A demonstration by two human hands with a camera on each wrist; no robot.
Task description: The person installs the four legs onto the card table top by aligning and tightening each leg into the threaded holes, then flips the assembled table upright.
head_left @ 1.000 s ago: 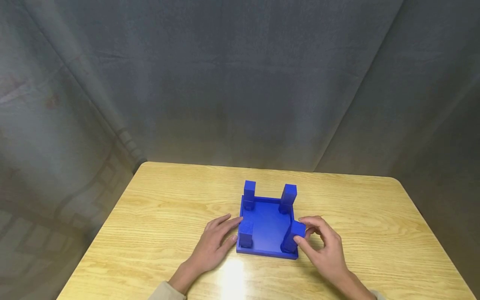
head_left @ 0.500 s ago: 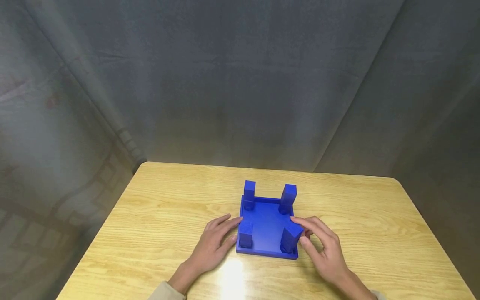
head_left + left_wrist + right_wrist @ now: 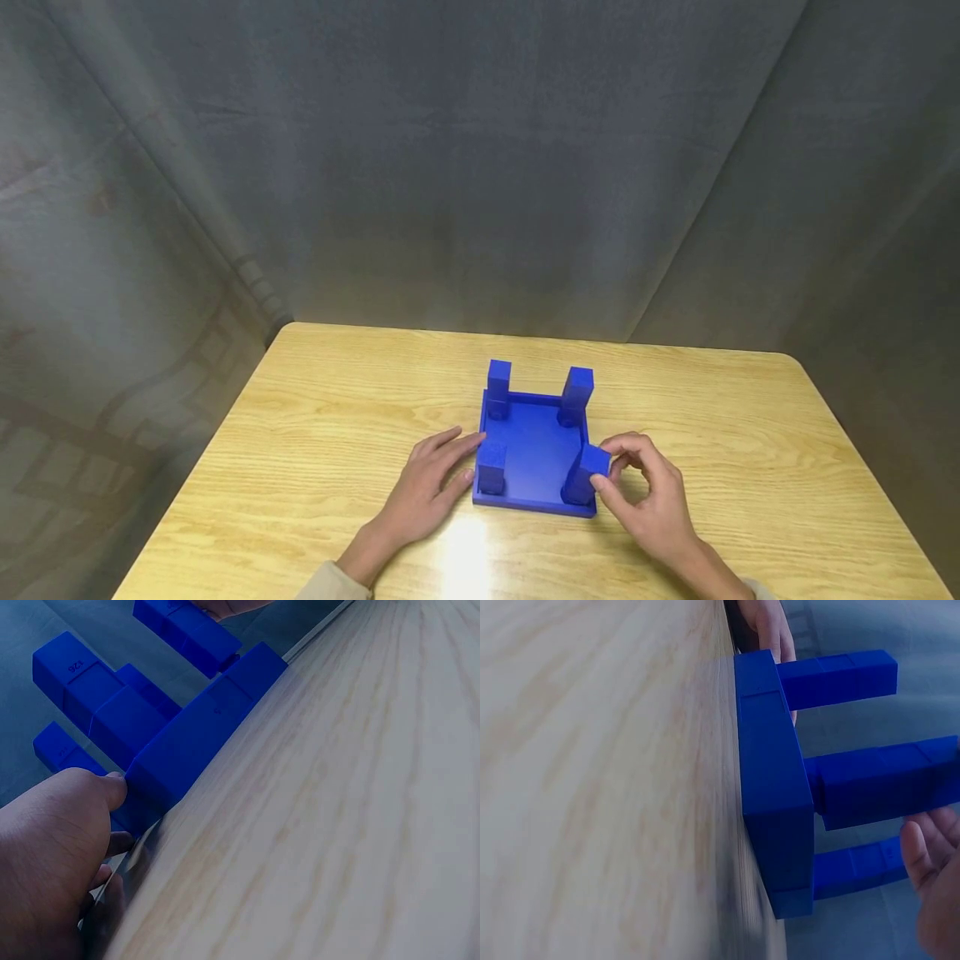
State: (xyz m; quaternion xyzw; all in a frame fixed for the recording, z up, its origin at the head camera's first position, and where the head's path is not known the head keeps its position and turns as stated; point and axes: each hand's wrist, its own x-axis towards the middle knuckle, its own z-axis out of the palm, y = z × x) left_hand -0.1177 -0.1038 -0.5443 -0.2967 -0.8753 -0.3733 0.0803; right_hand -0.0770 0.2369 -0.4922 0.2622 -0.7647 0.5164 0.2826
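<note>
A square blue base (image 3: 534, 454) with a raised rim lies on the table, blue square posts standing at its corners. My right hand (image 3: 651, 500) pinches the top of the near right post (image 3: 585, 477) between thumb and fingers; this post leans a little and sits slightly twisted. In the right wrist view a narrow neck joins that post (image 3: 889, 780) to the base. My left hand (image 3: 429, 493) rests along the base's left side with fingers extended, close to the near left post (image 3: 492, 469). Its thumb touches the base's corner in the left wrist view.
Two more posts, the far left one (image 3: 498, 387) and the far right one (image 3: 577, 393), rise at the back corners. The wooden table (image 3: 337, 392) extends around the base. Behind it hangs a grey curtain (image 3: 480, 183).
My right fingers released the near right post half a second ago, reaching forward beside it, and now pinch its top again. The post has turned slightly. My left hand stays put.
</note>
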